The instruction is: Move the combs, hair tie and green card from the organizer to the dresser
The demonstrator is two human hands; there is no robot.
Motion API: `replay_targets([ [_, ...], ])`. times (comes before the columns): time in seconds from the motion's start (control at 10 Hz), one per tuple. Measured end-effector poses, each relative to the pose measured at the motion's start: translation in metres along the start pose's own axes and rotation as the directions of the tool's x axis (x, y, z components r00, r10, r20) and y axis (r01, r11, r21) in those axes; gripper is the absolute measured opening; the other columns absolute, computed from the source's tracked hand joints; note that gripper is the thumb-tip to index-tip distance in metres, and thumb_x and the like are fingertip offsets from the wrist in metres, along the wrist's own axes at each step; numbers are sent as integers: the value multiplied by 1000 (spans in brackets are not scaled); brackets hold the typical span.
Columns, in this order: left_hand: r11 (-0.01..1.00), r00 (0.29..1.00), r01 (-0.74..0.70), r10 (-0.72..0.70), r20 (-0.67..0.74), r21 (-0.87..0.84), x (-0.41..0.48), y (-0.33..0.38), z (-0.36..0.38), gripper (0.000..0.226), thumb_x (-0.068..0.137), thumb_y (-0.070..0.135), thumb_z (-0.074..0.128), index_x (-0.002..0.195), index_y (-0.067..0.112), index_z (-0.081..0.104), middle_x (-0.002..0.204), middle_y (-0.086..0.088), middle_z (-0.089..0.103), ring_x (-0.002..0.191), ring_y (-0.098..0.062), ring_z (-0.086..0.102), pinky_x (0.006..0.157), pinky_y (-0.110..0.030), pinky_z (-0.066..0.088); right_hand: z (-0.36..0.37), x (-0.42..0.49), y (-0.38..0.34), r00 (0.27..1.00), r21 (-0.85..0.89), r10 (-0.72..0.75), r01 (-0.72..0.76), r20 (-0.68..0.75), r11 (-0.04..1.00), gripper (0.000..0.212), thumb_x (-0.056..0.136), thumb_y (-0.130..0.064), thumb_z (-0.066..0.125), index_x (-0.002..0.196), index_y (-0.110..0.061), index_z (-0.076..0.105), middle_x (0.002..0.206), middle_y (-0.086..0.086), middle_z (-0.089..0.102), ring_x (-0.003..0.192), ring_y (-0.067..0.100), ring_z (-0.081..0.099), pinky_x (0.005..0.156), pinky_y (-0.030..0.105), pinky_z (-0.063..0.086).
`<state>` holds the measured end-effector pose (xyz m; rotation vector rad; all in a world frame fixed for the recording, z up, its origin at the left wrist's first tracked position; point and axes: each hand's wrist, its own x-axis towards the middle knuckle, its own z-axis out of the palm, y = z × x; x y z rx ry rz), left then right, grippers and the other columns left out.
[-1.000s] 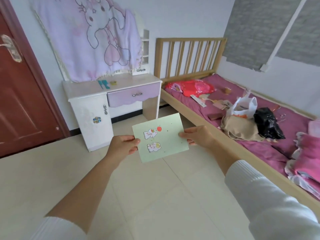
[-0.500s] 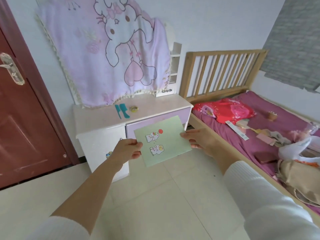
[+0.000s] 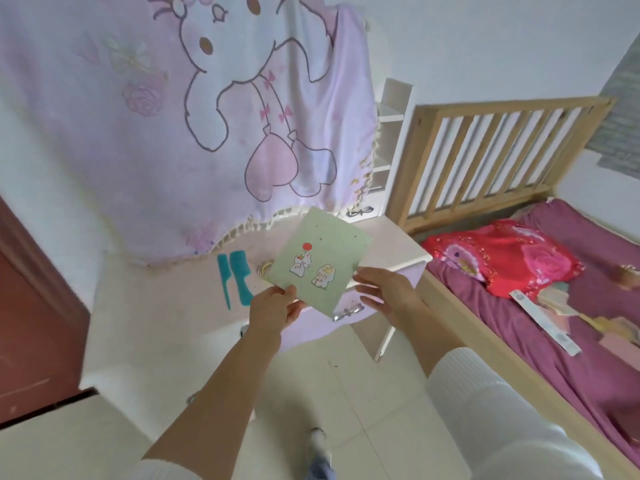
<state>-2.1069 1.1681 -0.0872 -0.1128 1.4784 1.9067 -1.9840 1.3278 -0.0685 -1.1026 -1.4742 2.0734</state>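
Note:
My left hand (image 3: 275, 308) pinches the lower corner of the green card (image 3: 320, 259), a pale green sheet with small cartoon stickers and a red dot. The card hangs tilted over the right part of the white dresser (image 3: 166, 306). My right hand (image 3: 388, 292) is beside the card's right edge, fingers spread, not touching it. Two teal combs (image 3: 235, 275) lie side by side on the dresser top. A pale hair tie (image 3: 266, 266) peeks out just left of the card, partly hidden by it.
A pink cartoon-rabbit cloth (image 3: 207, 116) hangs over the wall behind the dresser. A lilac drawer (image 3: 329, 318) sits below the card. A wooden bed (image 3: 485, 154) with a purple sheet and red pillow (image 3: 502, 258) stands right. A dark red door (image 3: 27, 323) is left.
I have walked up close to the dresser. The card has moved forward over the dresser top, and my right hand has let go of its right edge.

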Motion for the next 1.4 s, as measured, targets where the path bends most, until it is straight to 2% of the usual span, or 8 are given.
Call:
replay_targets([
  [0.3, 991, 981, 134, -134, -141, -16, 188, 21, 70, 16, 84, 1, 63, 81, 15, 57, 82, -6, 65, 68, -15, 64, 59, -24, 56, 18, 229, -39, 998, -170, 63, -62, -2, 983, 20, 83, 3, 62, 102, 11, 65, 77, 12, 64, 63, 16, 58, 61, 18, 52],
  [0.5, 933, 966, 240, -201, -166, 267, 255, 12, 70, 31, 76, 0, 70, 103, 16, 64, 69, -1, 72, 64, -14, 59, 61, -22, 51, 7, 323, -34, 967, -415, 252, -219, 26, 883, 29, 83, 2, 63, 109, 14, 62, 89, 22, 68, 73, 25, 62, 62, 24, 50],
  [0.8, 713, 971, 238, -158, -180, 660, 284, -19, 70, 23, 68, 6, 74, 90, 4, 68, 87, -15, 72, 81, -30, 68, 79, -41, 57, 8, 360, 2, 966, -592, 250, -238, -62, 770, 31, 82, -5, 69, 111, 5, 67, 109, 19, 71, 90, 30, 67, 79, 32, 53],
  [1.0, 628, 980, 198, -109, -167, 753, 289, -25, 70, 14, 72, 4, 66, 84, 5, 73, 83, -10, 74, 67, -18, 61, 54, -23, 46, 13, 359, 12, 971, -680, 219, -222, -92, 699, 37, 80, -7, 70, 116, 1, 66, 122, 13, 67, 113, 30, 62, 105, 43, 45],
  [1.1, 592, 984, 179, -117, -136, 786, 291, -24, 68, 12, 74, 3, 61, 75, 10, 71, 74, -8, 68, 64, -19, 54, 56, -27, 42, 19, 355, 13, 976, -715, 193, -207, -102, 668, 18, 78, -3, 65, 94, -3, 74, 84, 10, 68, 85, 30, 64, 81, 28, 46],
  [1.2, 613, 980, 187, -167, -106, 767, 292, -25, 63, 13, 75, 2, 61, 74, 14, 62, 75, -8, 62, 66, -20, 52, 61, -29, 41, 27, 349, 10, 981, -797, 170, -173, -90, 579, 14, 74, -1, 60, 61, -2, 53, 63, 23, 35, 57, 26, 37, 65, 29, 20],
  [1.3, 576, 989, 120, -142, -45, 808, 288, -27, 56, 13, 78, 7, 62, 89, 6, 70, 89, -11, 68, 76, -19, 56, 69, -28, 42, 32, 338, 0, 988, -834, 156, -97, -13, 543, 22, 76, -5, 60, 62, -12, 45, 65, 9, 32, 63, 19, 27, 61, 30, 18],
  [1.4, 409, 994, 24, -103, 20, 912, 271, -22, 46, 36, 87, 16, 55, 121, 8, 61, 119, -8, 65, 104, -19, 58, 88, -28, 43, 36, 330, -16, 996, -745, 94, -58, 6, 665, 7, 82, -14, 63, 86, -11, 69, 83, 0, 62, 78, 16, 55, 79, 32, 48],
])
